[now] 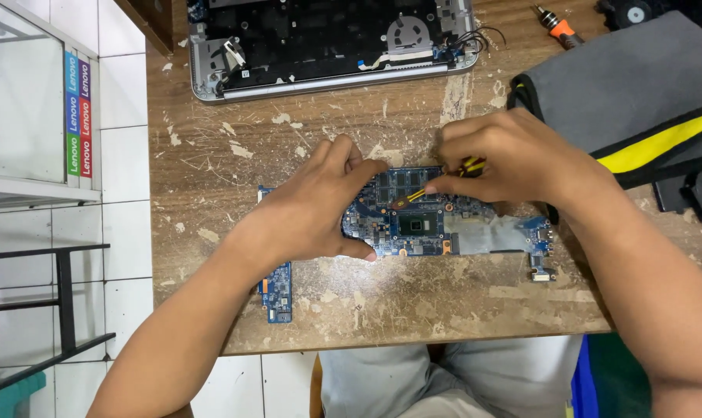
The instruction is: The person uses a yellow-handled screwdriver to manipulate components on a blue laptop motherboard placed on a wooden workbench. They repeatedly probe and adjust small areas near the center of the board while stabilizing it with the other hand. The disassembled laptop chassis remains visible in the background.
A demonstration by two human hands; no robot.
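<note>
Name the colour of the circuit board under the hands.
Blue circuit board, seen in the head view.

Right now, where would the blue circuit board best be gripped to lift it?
Probably by the bare right end of the circuit board, coming from the table's near side. It lies flat; the left hand covers its left part and the right hand works a small screwdriver over the middle.
</note>
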